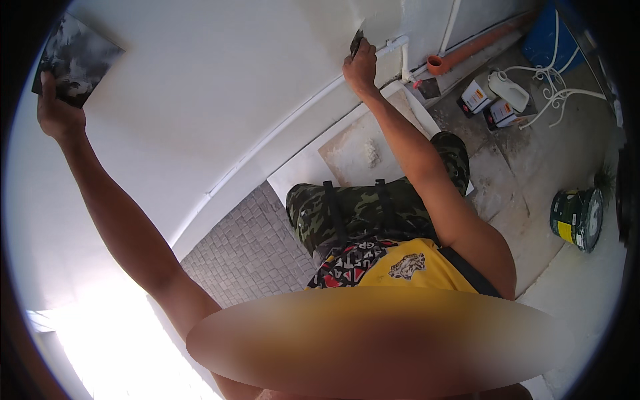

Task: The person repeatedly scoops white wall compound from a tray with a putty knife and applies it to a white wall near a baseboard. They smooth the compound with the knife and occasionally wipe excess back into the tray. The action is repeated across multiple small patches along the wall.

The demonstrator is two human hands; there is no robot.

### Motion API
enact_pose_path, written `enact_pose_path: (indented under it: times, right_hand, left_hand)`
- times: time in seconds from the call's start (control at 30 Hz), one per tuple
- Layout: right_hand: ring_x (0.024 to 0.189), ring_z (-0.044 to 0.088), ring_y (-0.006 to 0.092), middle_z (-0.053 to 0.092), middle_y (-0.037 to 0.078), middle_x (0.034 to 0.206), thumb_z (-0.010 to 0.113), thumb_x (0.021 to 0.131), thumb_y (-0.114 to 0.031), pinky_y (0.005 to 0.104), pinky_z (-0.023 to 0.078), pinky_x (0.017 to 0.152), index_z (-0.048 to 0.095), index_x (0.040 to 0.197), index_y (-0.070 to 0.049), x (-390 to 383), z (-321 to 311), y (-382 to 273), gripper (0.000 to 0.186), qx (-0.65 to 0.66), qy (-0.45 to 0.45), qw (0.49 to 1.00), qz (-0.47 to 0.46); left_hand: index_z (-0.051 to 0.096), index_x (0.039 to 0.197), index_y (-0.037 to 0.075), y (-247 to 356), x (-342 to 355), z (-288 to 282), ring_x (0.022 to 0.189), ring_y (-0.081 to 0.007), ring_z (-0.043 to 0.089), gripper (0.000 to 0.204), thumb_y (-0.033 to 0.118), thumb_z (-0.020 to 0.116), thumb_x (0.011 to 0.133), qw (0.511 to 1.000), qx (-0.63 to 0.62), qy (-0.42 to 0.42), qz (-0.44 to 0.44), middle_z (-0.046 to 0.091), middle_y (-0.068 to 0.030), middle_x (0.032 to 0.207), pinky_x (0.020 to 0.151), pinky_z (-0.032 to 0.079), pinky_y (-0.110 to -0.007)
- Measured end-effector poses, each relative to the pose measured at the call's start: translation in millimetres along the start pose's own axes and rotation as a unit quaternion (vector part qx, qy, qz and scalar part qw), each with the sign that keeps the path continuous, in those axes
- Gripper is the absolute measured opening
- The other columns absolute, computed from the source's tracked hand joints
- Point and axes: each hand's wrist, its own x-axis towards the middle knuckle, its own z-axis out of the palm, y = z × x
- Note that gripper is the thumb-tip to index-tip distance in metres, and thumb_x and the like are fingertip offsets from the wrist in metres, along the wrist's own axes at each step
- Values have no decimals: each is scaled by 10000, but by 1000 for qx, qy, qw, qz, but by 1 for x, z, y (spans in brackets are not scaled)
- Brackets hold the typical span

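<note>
My left hand [61, 119] is raised at the far left, its thumb over the edge of a dark square board [81, 57] smeared with whitish material. The fingers behind the board are hidden. Up by the pale wall [220, 73], my right hand [362, 69] is closed round a small putty knife [357, 43]. Its dark blade is at the wall surface, just above a white pipe [280, 123]; whether it touches cannot be made out.
At the wall's foot lies a dusty pale slab [343, 157]. To the right are an orange pipe [477, 48], metal cans [475, 99], a white jug [510, 92], curly white metalwork [552, 79] and a blue panel [541, 45]. A dark bucket [567, 213] stands nearer.
</note>
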Motion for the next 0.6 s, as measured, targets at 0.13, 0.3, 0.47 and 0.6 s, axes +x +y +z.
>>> enact_pose_path:
  times: [0.13,0.3,0.47,0.6]
  right_hand:
    - [1162,590,417,602,239,1218,542,933,-57,507,496,962,543,1313,5,-6,-32,5,386,92,45,995,2]
    - [1110,600,436,608,263,1210,511,878,3,505,497,941,569,1300,19,76,-67,36,426,31,157,987,13]
    - [1060,565,502,482,291,1199,605,803,-5,568,527,890,397,1313,54,51,-27,7,554,-48,50,996,52]
    - [1125,557,504,489,323,1240,589,850,-9,565,476,973,409,1341,66,-23,-4,-23,529,48,-65,997,16]
  left_hand:
    - [659,1224,-68,6,-5,9,998,-208,675,456,333,565,1028,1000,14,4,0,687,-117,1132,850,567,-310]
    - [670,1211,-66,2,-3,9,982,-197,681,474,360,569,1029,998,50,30,7,694,-113,1119,827,570,-302]
    - [678,1248,4,-28,32,-38,934,-201,702,347,235,616,997,986,136,-33,91,726,-107,1087,804,575,-309]
    - [680,1290,116,-52,68,-82,912,-239,719,389,28,655,912,972,157,-119,128,743,-120,1057,796,577,-325]
